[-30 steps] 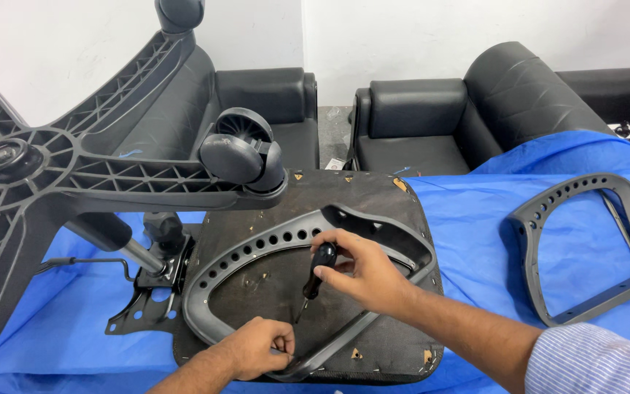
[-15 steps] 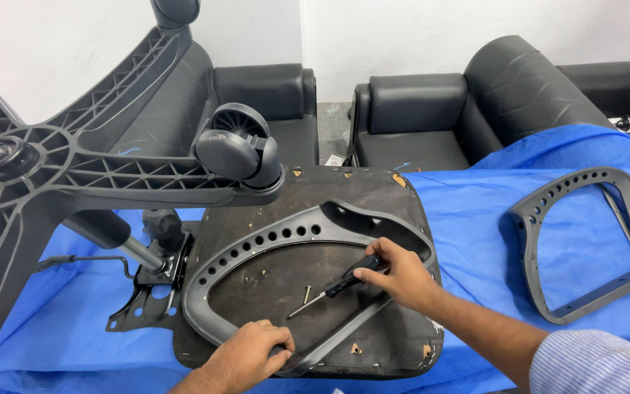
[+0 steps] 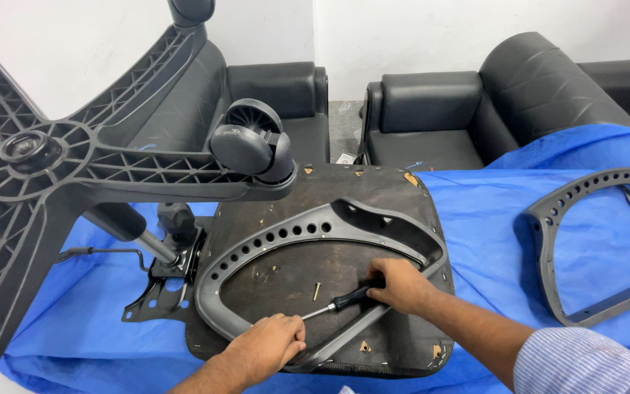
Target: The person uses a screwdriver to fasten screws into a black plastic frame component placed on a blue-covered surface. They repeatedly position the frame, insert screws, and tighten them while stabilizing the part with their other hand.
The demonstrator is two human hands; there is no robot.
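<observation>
Blue sheet (image 3: 475,219), right hand (image 3: 401,286) gripping screwdriver (image 3: 333,303), left hand (image 3: 267,346) clasping armrest frame (image 3: 293,233), tip hidden.

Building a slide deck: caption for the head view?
Right hand holds a screwdriver; left hand grips a grey armrest frame.

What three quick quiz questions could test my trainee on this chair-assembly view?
1. True or false: the right hand holds the black-handled screwdriver.
2. Which does the left hand grip? A) the grey perforated plastic armrest frame B) the black chair caster wheel C) the second grey armrest frame on the blue cloth
3. What small loose item lies on the dark wooden seat board inside the frame?

Key: 1 true; 2 A; 3 a screw.
</observation>
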